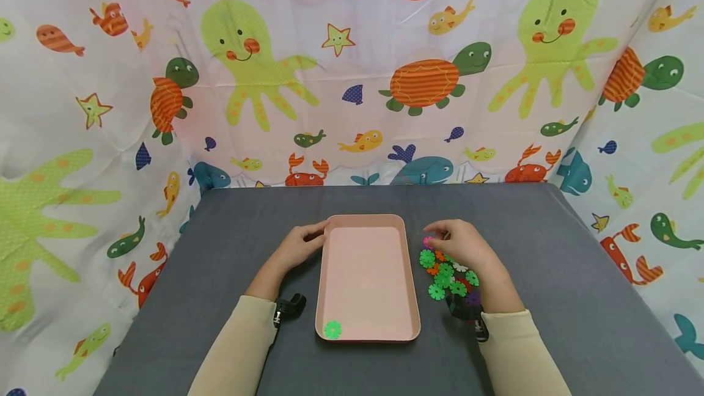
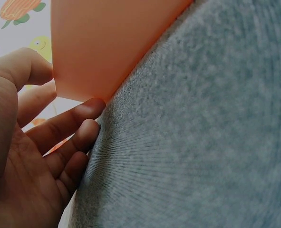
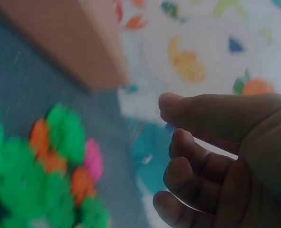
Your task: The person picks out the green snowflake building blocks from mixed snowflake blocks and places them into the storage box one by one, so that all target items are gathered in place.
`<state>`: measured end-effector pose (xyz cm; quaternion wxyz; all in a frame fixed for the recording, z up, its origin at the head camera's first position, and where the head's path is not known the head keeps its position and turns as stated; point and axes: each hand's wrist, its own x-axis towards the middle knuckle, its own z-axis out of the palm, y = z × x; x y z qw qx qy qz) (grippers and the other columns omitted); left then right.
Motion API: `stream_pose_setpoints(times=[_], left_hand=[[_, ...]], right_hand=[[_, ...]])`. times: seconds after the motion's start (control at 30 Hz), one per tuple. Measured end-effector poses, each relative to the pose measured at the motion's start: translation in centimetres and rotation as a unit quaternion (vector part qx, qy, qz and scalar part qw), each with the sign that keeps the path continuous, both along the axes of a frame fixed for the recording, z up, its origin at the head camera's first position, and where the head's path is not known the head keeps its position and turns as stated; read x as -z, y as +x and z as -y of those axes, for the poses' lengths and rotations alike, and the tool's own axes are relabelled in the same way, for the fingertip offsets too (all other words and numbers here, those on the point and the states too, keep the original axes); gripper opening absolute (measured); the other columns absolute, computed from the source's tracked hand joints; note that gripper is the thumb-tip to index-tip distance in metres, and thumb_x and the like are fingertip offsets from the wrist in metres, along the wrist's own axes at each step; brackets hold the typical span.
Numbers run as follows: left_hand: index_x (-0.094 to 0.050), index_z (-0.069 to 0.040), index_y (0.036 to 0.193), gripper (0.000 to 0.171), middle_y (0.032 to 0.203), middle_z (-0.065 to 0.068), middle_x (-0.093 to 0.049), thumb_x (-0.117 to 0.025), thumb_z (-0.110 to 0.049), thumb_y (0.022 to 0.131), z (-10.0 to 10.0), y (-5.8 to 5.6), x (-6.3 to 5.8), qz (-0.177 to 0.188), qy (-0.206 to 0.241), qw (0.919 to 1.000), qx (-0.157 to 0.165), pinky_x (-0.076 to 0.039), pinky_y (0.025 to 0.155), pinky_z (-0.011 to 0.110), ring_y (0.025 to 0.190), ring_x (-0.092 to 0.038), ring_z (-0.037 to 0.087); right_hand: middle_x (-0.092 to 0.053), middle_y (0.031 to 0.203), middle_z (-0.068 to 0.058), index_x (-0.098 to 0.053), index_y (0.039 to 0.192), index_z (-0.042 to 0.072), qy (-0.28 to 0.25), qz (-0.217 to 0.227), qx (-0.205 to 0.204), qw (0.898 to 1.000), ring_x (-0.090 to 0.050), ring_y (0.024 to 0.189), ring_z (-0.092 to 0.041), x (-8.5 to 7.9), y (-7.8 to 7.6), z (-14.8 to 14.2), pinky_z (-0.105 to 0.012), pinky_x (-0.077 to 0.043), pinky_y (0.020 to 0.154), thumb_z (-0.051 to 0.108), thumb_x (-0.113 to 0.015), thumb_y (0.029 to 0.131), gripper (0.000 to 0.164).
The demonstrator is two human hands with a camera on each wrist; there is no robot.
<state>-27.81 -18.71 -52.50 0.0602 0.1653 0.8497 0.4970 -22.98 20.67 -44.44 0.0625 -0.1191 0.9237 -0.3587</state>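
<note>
A pink rectangular tray [image 1: 367, 274] lies on the grey cloth, with a green flower-shaped disc [image 1: 332, 329] in its near left corner. My left hand [image 1: 299, 246] touches the tray's far left corner, fingers loosely bent. Up close in the left wrist view, thumb and fingertips meet the wall of the tray [image 2: 97, 52]. To the right of the tray is a loose heap of flower-shaped discs [image 1: 444, 271], mostly green with orange, pink, white, red and purple ones. Over its far end hovers my right hand [image 1: 462, 243], thumb and forefinger apart, nothing visible between them.
A grey cloth [image 1: 275, 200] covers the table. Behind and at both sides hangs a white curtain [image 1: 330, 127] printed with sea animals. Each wrist wears a black camera, the left wrist camera [image 1: 290, 307] near the tray's left side. The disc heap [image 3: 50, 175] is blurred in the right wrist view.
</note>
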Motion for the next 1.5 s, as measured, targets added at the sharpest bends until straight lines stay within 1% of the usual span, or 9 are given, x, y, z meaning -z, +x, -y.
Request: stream_pose_setpoints(times=[0.33, 0.53, 0.73, 0.87, 1.03, 1.13, 1.27, 1.4, 1.5], left_hand=[[-0.057, -0.020, 0.149, 0.047, 0.147, 0.008, -0.057, -0.065, -0.020, 0.103, 0.0, 0.0, 0.0, -0.007, 0.001, 1.0000, 0.001, -0.047, 0.105, 0.050, 0.130, -0.057, 0.028], [-0.056, -0.019, 0.150, 0.047, 0.148, 0.007, -0.056, -0.064, -0.021, 0.104, -0.1, -0.1, 0.0, -0.006, -0.001, 1.0000, -0.001, -0.047, 0.105, 0.048, 0.132, -0.056, 0.027], [-0.057, -0.020, 0.149, 0.047, 0.148, 0.006, -0.056, -0.064, -0.022, 0.103, -0.2, 0.0, -0.1, -0.004, 0.002, 1.0000, -0.008, -0.046, 0.106, 0.049, 0.133, -0.055, 0.027], [-0.058, -0.022, 0.148, 0.046, 0.147, 0.005, -0.057, -0.065, -0.022, 0.103, -0.2, 0.0, -0.2, 0.003, 0.003, 0.9999, -0.012, -0.046, 0.106, 0.049, 0.133, -0.055, 0.026], [-0.057, -0.021, 0.149, 0.047, 0.147, 0.006, -0.057, -0.065, -0.022, 0.103, -0.1, 0.0, 0.0, -0.001, -0.005, 0.9999, -0.010, -0.047, 0.105, 0.048, 0.132, -0.056, 0.027], [-0.057, -0.021, 0.149, 0.047, 0.147, 0.006, -0.057, -0.065, -0.022, 0.103, -0.1, 0.0, 0.1, -0.004, -0.007, 0.9999, -0.013, -0.046, 0.106, 0.049, 0.132, -0.056, 0.027], [-0.058, -0.022, 0.149, 0.046, 0.147, 0.005, -0.057, -0.065, -0.022, 0.103, 0.0, 0.0, 0.2, -0.002, -0.006, 0.9998, -0.016, -0.046, 0.106, 0.049, 0.133, -0.055, 0.027], [-0.058, -0.025, 0.148, 0.046, 0.147, 0.004, -0.057, -0.065, -0.024, 0.103, 0.0, 0.0, 0.2, 0.003, -0.013, 0.9997, -0.020, -0.046, 0.106, 0.048, 0.132, -0.056, 0.026], [-0.058, -0.024, 0.148, 0.045, 0.146, 0.005, -0.058, -0.065, -0.025, 0.103, -0.1, 0.0, 0.2, -0.003, -0.015, 0.9997, -0.019, -0.046, 0.106, 0.049, 0.131, -0.057, 0.026]], right_hand=[[-0.056, 0.073, -0.005, -0.072, 0.120, -0.002, 0.021, 0.076, -0.019, 0.997, -0.052, 0.068, -0.022, 3.4, -1.5, -1.5, -0.035, -0.043, 0.061, 0.012, -0.082, 0.087, 0.037], [-0.060, 0.083, -0.006, -0.074, 0.109, 0.000, 0.048, 0.069, -0.020, 0.996, -0.053, 0.075, -0.022, 3.7, -1.5, -1.3, -0.036, -0.046, 0.065, 0.016, -0.085, 0.084, 0.031], [-0.059, 0.076, -0.003, -0.067, 0.087, 0.006, 0.057, 0.030, -0.021, 0.998, -0.053, 0.069, -0.020, 3.4, -1.6, -1.1, -0.035, -0.046, 0.062, 0.016, -0.084, 0.084, 0.020], [-0.064, 0.078, -0.003, -0.069, 0.086, 0.006, 0.014, 0.018, -0.002, 1.000, -0.057, 0.070, -0.020, 2.2, -1.2, -0.9, -0.035, -0.049, 0.063, 0.014, -0.079, 0.090, 0.013], [-0.070, 0.088, -0.009, -0.072, 0.119, 0.004, -0.100, 0.026, 0.018, 0.995, -0.068, 0.082, -0.033, -0.4, 0.0, 0.5, -0.043, -0.057, 0.073, 0.015, -0.073, 0.096, 0.026], [-0.074, 0.099, -0.012, -0.068, 0.134, 0.002, -0.190, 0.069, 0.014, 0.979, -0.073, 0.092, -0.037, -1.6, 1.0, 2.4, -0.046, -0.059, 0.082, 0.014, -0.072, 0.098, 0.038], [-0.074, 0.102, -0.015, -0.065, 0.135, -0.004, -0.276, 0.125, -0.012, 0.953, -0.075, 0.093, -0.030, -2.1, 2.3, 5.9, -0.045, -0.058, 0.086, 0.007, -0.073, 0.096, 0.041], [-0.068, 0.093, -0.016, -0.062, 0.135, -0.009, -0.298, 0.129, -0.046, 0.945, -0.075, 0.092, -0.028, -1.7, 4.0, 9.6, -0.043, -0.058, 0.086, -0.002, -0.072, 0.094, 0.043], [-0.065, 0.089, -0.013, -0.065, 0.132, -0.008, -0.264, 0.101, -0.071, 0.957, -0.075, 0.089, -0.028, -1.0, 5.4, 12.1, -0.037, -0.060, 0.082, -0.005, -0.072, 0.093, 0.040]])
